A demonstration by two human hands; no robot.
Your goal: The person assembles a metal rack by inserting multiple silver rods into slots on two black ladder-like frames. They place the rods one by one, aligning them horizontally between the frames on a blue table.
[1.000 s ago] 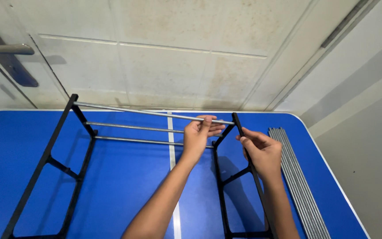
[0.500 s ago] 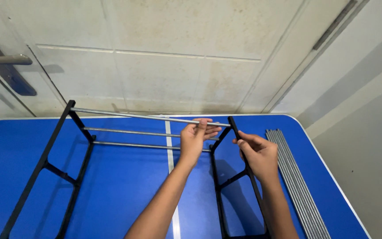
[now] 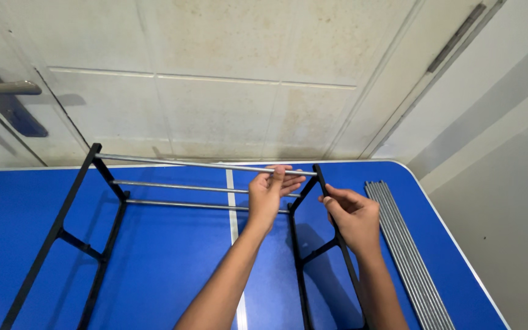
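Observation:
A rack stands on a blue table (image 3: 172, 256): two black side frames joined by three silver rods. My left hand (image 3: 268, 194) grips the top silver rod (image 3: 190, 164) near its right end, where it meets the right black side frame (image 3: 304, 256). My right hand (image 3: 352, 215) holds the upper bar of that right frame, just below its top corner. The left black side frame (image 3: 62, 232) stands free at the other end of the rods.
A bundle of several loose silver rods (image 3: 407, 250) lies along the table's right edge. Behind the table is a pale panelled door (image 3: 215, 79) with a metal handle (image 3: 4, 88) at the far left. A grey floor lies right of the table.
The view has shifted slightly, and both hands stay on the rod end and right frame. The top rod's right end now sits at the frame's top corner.

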